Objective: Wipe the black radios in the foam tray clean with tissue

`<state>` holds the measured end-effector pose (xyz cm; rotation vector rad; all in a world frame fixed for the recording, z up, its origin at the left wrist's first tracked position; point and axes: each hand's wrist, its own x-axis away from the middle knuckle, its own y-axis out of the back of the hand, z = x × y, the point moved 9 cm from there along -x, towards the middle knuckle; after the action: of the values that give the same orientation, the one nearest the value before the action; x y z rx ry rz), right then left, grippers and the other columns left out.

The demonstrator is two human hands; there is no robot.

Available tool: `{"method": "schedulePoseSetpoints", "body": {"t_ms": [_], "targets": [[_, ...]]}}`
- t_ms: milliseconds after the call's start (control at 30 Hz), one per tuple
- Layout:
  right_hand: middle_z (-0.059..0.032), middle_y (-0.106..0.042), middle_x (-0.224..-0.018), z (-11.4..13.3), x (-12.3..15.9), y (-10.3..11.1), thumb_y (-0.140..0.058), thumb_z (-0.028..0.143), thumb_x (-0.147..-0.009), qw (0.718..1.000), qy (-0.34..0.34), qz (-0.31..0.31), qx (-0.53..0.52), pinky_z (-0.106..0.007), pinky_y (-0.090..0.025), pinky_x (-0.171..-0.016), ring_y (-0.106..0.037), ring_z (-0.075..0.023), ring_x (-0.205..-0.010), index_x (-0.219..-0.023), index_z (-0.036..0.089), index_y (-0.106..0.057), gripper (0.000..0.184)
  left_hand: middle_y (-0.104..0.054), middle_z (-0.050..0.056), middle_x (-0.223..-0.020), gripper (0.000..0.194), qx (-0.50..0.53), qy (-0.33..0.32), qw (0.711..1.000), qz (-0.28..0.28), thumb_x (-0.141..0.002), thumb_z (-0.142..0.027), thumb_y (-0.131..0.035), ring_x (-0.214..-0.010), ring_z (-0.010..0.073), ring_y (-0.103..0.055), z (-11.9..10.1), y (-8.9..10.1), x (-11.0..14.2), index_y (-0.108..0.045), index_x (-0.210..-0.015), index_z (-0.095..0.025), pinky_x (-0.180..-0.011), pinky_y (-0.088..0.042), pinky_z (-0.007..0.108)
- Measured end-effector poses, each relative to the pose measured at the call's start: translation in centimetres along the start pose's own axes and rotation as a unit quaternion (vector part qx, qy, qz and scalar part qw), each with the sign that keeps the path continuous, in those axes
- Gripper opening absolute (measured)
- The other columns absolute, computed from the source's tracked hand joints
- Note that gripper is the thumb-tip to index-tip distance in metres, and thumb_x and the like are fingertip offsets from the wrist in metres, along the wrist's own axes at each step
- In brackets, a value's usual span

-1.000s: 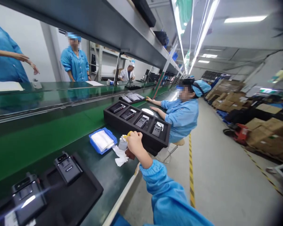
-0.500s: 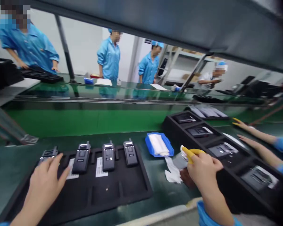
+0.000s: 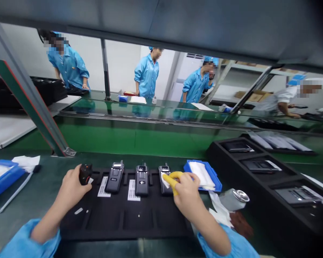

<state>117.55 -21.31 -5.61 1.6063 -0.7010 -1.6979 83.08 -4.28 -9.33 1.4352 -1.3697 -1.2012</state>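
My left hand [image 3: 71,188] is closed around a black walkie-talkie [image 3: 85,174], lifted at the left end of a black foam tray [image 3: 104,222]. Yellow finger covers are on my right hand [image 3: 187,195]. It pinches a small white wipe [image 3: 165,180] against the front of the rightmost walkie-talkie [image 3: 164,168], which lies in the tray and is partly hidden by the fingers. Two more lie between my hands, a left one [image 3: 114,179] and a middle one [image 3: 142,182], beside white barcode labels [image 3: 104,187].
Right of the tray are a blue box [image 3: 218,184] of white wipes, a metal-topped bottle [image 3: 234,200] and crumpled tissue. Stacked black trays [image 3: 218,157] holding devices rise at the far right. Another blue box [image 3: 8,182] sits at left. People in blue stand across the line.
My right hand has moved left from the bottle to the rightmost walkie-talkie, with a wipe. My left hand has picked up the leftmost walkie-talkie. The view has shifted left.
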Motion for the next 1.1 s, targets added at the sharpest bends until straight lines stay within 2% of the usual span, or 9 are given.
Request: {"method": "schedulePoseSetpoints", "body": {"t_ms": [67,133,233,300,400,567,733,1000,1100], "targets": [[-0.0044,-0.06,-0.092,1.8,-0.7,-0.5,-0.043,0.0,-0.066,0.999,0.023,0.002,-0.045,-0.037,-0.024,-0.09,-0.047,-0.0167,-0.088,-0.1,0.026,-0.07,0.05,-0.055,0.016,-0.111,0.062,0.131,-0.036,0.989,-0.051,-0.057,-0.028,-0.053,-0.108,0.0318,-0.054,-1.1,1.2,1.9,-0.047,-0.117,-0.013,-0.093,-0.043,0.039],[-0.0033,-0.06,-0.095,3.9,-1.5,-0.8,-0.044,0.001,-0.068,0.994,0.05,0.006,-0.094,-0.036,-0.024,-0.09,-0.048,-0.0158,-0.09,-0.106,0.029,-0.067,0.053,-0.055,0.011,-0.114,0.057,0.253,-0.074,0.962,-0.077,-0.053,-0.024,-0.05,-0.111,0.0294,-0.053,-2.6,1.6,4.3,-0.051,-0.111,-0.019,-0.098,-0.04,0.038],[-0.0017,-0.059,-0.098,7.3,-2.3,-1.0,-0.046,0.003,-0.072,0.984,0.09,0.008,-0.155,-0.035,-0.023,-0.09,-0.049,-0.014,-0.091,-0.115,0.031,-0.062,0.054,-0.06,0.008,-0.113,0.052,0.356,-0.078,0.931,-0.034,-0.055,-0.024,-0.053,-0.111,0.0284,-0.054,-4.5,0.1,7.4,-0.054,-0.107,-0.022,-0.1,-0.04,0.038],[-0.0013,-0.059,-0.099,9.3,-2.5,-0.9,-0.048,0.004,-0.072,0.978,0.111,-0.006,-0.174,-0.036,-0.022,-0.09,-0.048,-0.0134,-0.089,-0.117,0.032,-0.061,0.054,-0.062,0.006,-0.11,0.048,0.382,-0.079,0.921,-0.006,-0.059,-0.025,-0.054,-0.109,0.0273,-0.057,-5.5,-1.0,8.8,-0.054,-0.107,-0.022,-0.098,-0.042,0.039],[-0.0015,-0.059,-0.097,11.9,-2.3,-0.7,-0.051,0.005,-0.072,0.973,0.143,-0.028,-0.179,-0.037,-0.021,-0.089,-0.048,-0.0137,-0.089,-0.113,0.029,-0.063,0.049,-0.064,0.006,-0.106,0.045,0.385,-0.109,0.916,-0.004,-0.061,-0.024,-0.053,-0.104,0.0254,-0.059,-6.6,-1.8,10.0,-0.054,-0.106,-0.02,-0.094,-0.046,0.038],[0.0004,-0.06,-0.095,15.5,-0.9,-0.8,-0.052,0.014,-0.08,0.957,0.234,-0.075,-0.154,-0.04,-0.019,-0.09,-0.045,-0.0124,-0.084,-0.1,0.029,-0.067,0.029,-0.064,0.007,-0.106,0.044,0.391,-0.152,0.908,0.019,-0.064,-0.019,-0.051,-0.1,0.0238,-0.062,-7.4,-3.1,10.7,-0.054,-0.107,-0.018,-0.09,-0.05,0.038],[0.0019,-0.061,-0.092,15.6,-0.2,-1.6,-0.049,0.015,-0.087,0.961,0.233,-0.085,-0.124,-0.039,-0.019,-0.09,-0.045,-0.0106,-0.082,-0.101,0.027,-0.066,0.025,-0.064,0.008,-0.103,0.043,0.381,-0.184,0.906,0.016,-0.065,-0.016,-0.049,-0.096,0.0225,-0.063,-7.7,-3.7,11.2,-0.053,-0.107,-0.017,-0.088,-0.051,0.037],[0.002,-0.062,-0.089,16.6,0.3,-0.6,-0.044,0.016,-0.088,0.951,0.265,-0.094,-0.13,-0.039,-0.019,-0.089,-0.043,-0.0101,-0.079,-0.092,0.024,-0.067,0.025,-0.064,0.007,-0.102,0.038,0.379,-0.195,0.904,0.011,-0.067,-0.017,-0.053,-0.096,0.0224,-0.063,-7.6,-3.8,11.4,-0.054,-0.105,-0.019,-0.086,-0.052,0.037],[0.0015,-0.062,-0.088,15.8,-0.3,-1.0,-0.044,0.015,-0.089,0.961,0.237,-0.084,-0.117,-0.039,-0.019,-0.089,-0.044,-0.0099,-0.08,-0.097,0.023,-0.067,0.025,-0.064,0.007,-0.101,0.04,0.37,-0.204,0.906,-0.002,-0.067,-0.015,-0.05,-0.093,0.0214,-0.063,-7.5,-3.4,11.4,-0.053,-0.106,-0.019,-0.084,-0.053,0.036]]}}
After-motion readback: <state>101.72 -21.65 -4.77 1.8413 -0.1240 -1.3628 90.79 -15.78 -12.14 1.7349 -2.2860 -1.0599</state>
